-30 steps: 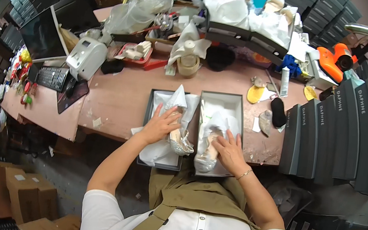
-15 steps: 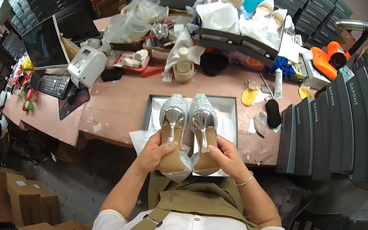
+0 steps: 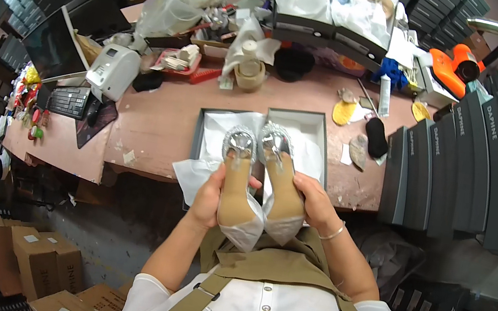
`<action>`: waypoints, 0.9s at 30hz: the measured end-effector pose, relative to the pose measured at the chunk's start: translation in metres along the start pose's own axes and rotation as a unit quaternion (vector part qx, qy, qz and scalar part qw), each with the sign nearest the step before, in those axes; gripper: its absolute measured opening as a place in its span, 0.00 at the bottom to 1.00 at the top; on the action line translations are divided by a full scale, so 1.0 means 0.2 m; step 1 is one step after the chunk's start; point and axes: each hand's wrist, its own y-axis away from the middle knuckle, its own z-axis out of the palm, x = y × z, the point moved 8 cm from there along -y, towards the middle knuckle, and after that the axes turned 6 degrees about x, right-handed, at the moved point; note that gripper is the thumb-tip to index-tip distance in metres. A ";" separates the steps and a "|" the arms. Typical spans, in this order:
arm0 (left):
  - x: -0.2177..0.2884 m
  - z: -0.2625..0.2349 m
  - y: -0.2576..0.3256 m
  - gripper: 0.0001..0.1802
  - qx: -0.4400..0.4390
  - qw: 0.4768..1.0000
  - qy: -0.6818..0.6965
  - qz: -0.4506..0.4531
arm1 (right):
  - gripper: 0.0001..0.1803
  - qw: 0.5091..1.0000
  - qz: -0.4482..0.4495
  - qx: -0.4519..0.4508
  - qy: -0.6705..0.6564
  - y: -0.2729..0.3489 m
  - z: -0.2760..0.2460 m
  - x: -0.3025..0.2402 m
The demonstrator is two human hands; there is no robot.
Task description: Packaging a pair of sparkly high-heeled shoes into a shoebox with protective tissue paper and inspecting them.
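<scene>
My left hand [image 3: 208, 200] is closed round a silver glittery high-heeled shoe [image 3: 236, 183]. My right hand [image 3: 318, 207] grips the matching high-heeled shoe [image 3: 284, 190]. Both shoes have their tan soles turned up, shiny heels at the far end and pointed toes toward me. Whitish film or paper seems to cover the toes. Under and behind them lies an open grey shoebox [image 3: 326, 147], white inside, with white tissue paper [image 3: 192, 178] in it and spilling over its near left side.
Grey shoeboxes [image 3: 469, 164] stand in a tall row at the right. Farther back are boxes of shoes [image 3: 302, 27], a tape roll [image 3: 248, 76], an orange heat-gun-like tool [image 3: 458, 68] and yellow pads [image 3: 343, 112]. A label printer [image 3: 110, 70] and keyboard [image 3: 69, 101] sit left; cartons [image 3: 43, 263] stand below.
The shoes have tilted, so their soles now face up more fully and the heels look foreshortened. My thumbs have moved from the heels to the shoes' outer sides. The view has shifted slightly.
</scene>
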 end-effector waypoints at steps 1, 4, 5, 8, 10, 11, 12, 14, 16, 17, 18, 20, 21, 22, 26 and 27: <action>0.00 0.00 -0.01 0.28 -0.002 1.000 0.014 -0.009 | 0.20 1.000 0.002 -0.003 -0.016 -0.01 0.00 0.00; -0.02 -0.01 -0.02 0.28 0.006 1.000 0.026 -0.008 | 0.20 1.000 0.009 0.006 -0.028 -0.01 -0.02 0.03; -0.02 -0.01 -0.02 0.28 0.003 1.000 0.021 -0.007 | 0.20 0.999 0.007 0.006 -0.030 0.00 -0.03 0.04; -0.04 -0.01 -0.03 0.30 -0.002 1.000 0.018 -0.012 | 0.17 0.999 0.027 0.026 -0.028 0.04 -0.02 0.01; -0.04 0.00 -0.02 0.32 -0.010 1.000 0.011 -0.010 | 0.15 0.998 -0.021 0.035 0.053 0.08 -0.09 -0.07; -0.03 0.01 -0.02 0.33 -0.015 1.000 0.006 -0.008 | 0.14 0.994 -0.045 0.036 0.093 0.11 -0.14 -0.11; -0.02 0.01 -0.01 0.34 -0.014 1.000 0.000 -0.002 | 0.13 0.990 -0.081 0.089 0.073 0.12 -0.26 -0.18; 0.00 0.01 0.00 0.37 -0.024 1.000 -0.012 0.000 | 0.13 0.977 -0.120 0.162 0.075 0.12 -0.52 -0.30; 0.02 0.03 0.00 0.35 -0.032 0.999 -0.020 -0.001 | 0.14 0.949 -0.111 0.214 0.202 0.04 -0.71 -0.30; 0.03 0.03 0.01 0.32 -0.018 0.994 -0.105 0.012 | 0.14 0.916 -0.094 0.242 0.306 -0.01 -0.80 -0.27; 0.05 0.04 0.03 0.30 -0.005 0.982 -0.188 0.022 | 0.15 0.870 -0.074 0.271 0.405 -0.06 -0.92 -0.22; 0.08 0.06 0.06 0.21 -0.018 0.925 -0.373 0.063 | 0.21 0.766 -0.183 0.307 0.534 -0.12 -1.09 -0.13; 0.10 0.10 0.09 0.20 -0.067 0.860 -0.504 0.053 | 0.24 0.682 -0.291 0.348 0.573 -0.07 -1.03 -0.18; 0.12 0.12 0.13 0.19 -0.109 0.777 -0.618 0.042 | 0.27 0.730 -0.304 0.312 0.527 -0.04 -0.84 -0.29; 0.00 0.35 0.21 0.16 -0.256 0.500 -0.821 0.105 | 0.38 0.875 -0.103 -0.182 0.437 0.09 -0.06 -0.22; -0.02 0.43 0.20 0.16 -0.300 0.456 -0.824 0.153 | 0.41 0.839 -0.060 -0.330 0.427 0.18 0.06 -0.13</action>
